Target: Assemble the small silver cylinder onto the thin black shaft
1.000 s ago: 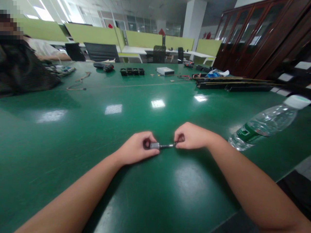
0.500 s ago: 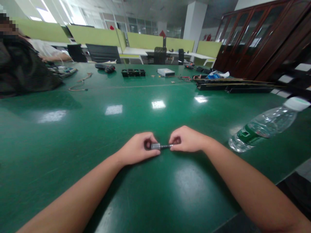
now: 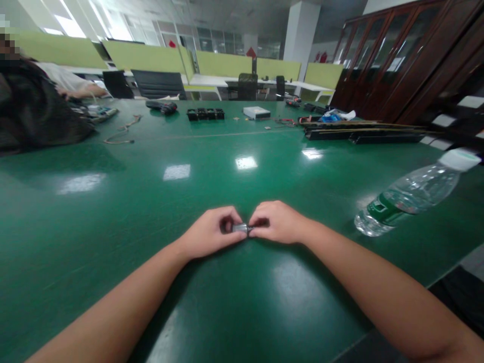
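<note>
My left hand point(image 3: 206, 234) pinches a small silver metal cylinder point(image 3: 239, 228) between thumb and fingers, low over the green table point(image 3: 212, 312). From the cylinder's right end a thin dark rod point(image 3: 249, 230) sticks out, and only a short stretch of it shows. My right hand point(image 3: 282, 222) is closed on the rod's other end, with its fingertips close against the cylinder. The exact kind of the piece is too small to make out. Both hands nearly meet in front of me.
A clear water bottle point(image 3: 408, 194) with a green label stands right of my right forearm. Black rails point(image 3: 340, 132), a flat silver box point(image 3: 256, 112), black blocks point(image 3: 205, 114) and a cable point(image 3: 117, 136) lie at the far side. Another person's dark bag-like item point(image 3: 41, 111) is at far left.
My right hand has moved left along the rod, up close to the cylinder, so less of the rod shows. My left hand has stayed nearly in place, holding the cylinder.
</note>
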A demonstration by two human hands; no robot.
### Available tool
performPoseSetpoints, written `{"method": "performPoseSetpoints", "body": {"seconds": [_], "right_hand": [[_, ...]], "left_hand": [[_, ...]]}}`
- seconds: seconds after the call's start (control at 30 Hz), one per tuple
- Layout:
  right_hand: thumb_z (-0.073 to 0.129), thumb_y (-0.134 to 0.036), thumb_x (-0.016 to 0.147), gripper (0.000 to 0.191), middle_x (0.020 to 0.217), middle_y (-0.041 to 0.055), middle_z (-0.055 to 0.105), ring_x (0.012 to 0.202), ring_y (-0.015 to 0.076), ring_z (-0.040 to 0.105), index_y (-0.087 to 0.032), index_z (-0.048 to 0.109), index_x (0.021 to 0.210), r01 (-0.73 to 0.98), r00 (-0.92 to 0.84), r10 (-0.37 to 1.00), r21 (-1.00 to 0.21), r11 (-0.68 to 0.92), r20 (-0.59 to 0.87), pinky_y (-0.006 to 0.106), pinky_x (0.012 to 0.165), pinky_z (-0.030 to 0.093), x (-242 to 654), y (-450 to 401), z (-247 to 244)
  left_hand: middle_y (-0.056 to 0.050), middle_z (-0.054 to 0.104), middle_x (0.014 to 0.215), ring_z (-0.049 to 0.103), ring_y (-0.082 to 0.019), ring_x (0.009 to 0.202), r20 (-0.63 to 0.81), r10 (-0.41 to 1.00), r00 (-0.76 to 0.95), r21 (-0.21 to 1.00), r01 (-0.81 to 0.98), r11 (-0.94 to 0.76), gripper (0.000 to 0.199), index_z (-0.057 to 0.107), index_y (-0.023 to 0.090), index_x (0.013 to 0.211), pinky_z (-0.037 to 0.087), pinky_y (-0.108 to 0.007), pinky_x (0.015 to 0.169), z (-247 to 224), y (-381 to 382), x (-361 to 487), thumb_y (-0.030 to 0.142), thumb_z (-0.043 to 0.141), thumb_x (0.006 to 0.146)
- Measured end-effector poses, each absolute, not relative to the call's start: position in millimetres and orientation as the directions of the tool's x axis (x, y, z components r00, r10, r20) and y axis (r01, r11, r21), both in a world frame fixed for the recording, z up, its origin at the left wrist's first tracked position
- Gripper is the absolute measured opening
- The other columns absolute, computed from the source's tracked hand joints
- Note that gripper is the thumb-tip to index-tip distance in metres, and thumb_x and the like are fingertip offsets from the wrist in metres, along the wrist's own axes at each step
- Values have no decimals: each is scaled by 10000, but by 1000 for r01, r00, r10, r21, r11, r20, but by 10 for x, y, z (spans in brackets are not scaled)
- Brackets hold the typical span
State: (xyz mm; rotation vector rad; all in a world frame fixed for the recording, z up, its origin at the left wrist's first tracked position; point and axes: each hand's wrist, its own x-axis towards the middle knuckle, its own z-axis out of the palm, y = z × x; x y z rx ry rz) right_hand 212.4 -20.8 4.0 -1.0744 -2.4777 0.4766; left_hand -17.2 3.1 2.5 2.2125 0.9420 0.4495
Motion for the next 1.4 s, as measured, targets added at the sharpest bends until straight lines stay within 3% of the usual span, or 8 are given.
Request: {"method": "performPoseSetpoints", "body": {"seconds": [1.4], "right_hand": [[698,-219,762,98,773,21,691,710,128,594,-163,734,834,624,-640,742,-428,654,201,239,672,425,2239,-221,72]], "left_hand": [[13,600,717,560,-140,652,45,735,676,695,507,-509,257,655,165,891,415,-236,603,34,27,-162,392,712,786]]}}
